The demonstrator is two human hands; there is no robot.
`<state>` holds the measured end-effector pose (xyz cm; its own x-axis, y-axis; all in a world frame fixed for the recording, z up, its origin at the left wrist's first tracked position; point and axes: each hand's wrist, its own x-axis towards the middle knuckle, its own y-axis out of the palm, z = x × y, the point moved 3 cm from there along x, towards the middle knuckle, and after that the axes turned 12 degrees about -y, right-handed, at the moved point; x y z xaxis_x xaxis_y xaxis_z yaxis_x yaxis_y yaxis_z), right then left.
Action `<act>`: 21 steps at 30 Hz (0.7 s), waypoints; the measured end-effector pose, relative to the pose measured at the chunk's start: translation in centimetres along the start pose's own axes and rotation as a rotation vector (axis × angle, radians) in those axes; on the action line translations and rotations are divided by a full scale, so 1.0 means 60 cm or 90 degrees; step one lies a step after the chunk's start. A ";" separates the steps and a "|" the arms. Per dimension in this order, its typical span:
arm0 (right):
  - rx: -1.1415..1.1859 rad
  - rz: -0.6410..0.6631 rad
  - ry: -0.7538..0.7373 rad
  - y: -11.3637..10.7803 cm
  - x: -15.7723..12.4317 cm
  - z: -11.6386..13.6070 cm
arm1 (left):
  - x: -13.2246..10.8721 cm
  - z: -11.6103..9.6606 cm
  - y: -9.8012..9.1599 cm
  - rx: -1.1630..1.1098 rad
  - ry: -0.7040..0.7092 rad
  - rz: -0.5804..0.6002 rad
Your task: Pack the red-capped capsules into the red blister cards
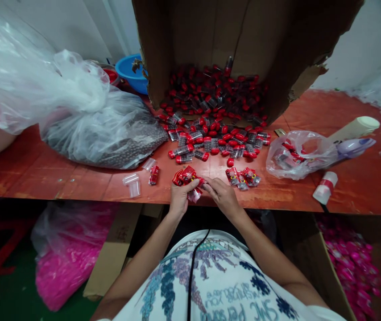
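Observation:
My left hand [180, 196] is closed around a bunch of red printed wrappers [188, 174] over the table's front edge. Close beside it, my right hand [222, 194] pinches the right end of the same bunch with thumb and fingers. Just right of my hands lie several red-wrapped small containers [242, 177]. To the left are a small red cylinder [154, 175] and some clear empty tubes [134, 185]. Beyond my hands spreads a heap of clear containers with red caps and dark beads inside [210, 142].
A large cardboard box [157, 49] lies open toward me, spilling red-capped containers. On the left rests a clear bag of dark beads [110, 133], with a blue basin [132, 73] behind. A plastic bag [302, 154] and a white roll [325, 187] are on the right. Pink items fill a bag [70, 254] below.

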<state>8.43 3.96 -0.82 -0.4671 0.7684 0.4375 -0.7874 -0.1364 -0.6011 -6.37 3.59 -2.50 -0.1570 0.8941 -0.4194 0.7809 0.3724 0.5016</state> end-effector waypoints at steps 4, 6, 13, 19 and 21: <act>0.023 0.005 -0.006 -0.003 0.000 0.001 | -0.007 -0.007 0.007 0.017 0.006 -0.030; 0.025 0.024 -0.014 -0.005 0.001 0.000 | -0.012 -0.011 0.010 0.024 -0.003 -0.038; 0.094 0.005 -0.011 -0.002 -0.001 0.002 | -0.018 -0.018 0.019 0.023 -0.010 0.021; 0.094 -0.081 0.013 0.004 -0.012 0.004 | -0.009 -0.009 0.018 -0.016 -0.037 0.014; 0.075 -0.084 0.014 0.005 -0.015 0.002 | -0.008 -0.010 0.020 -0.017 -0.054 0.010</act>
<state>8.56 3.14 -1.29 -0.3480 0.7980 0.4920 -0.8838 -0.1041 -0.4562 -5.72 3.79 -1.24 -0.0920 0.8757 -0.4741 0.7667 0.3661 0.5274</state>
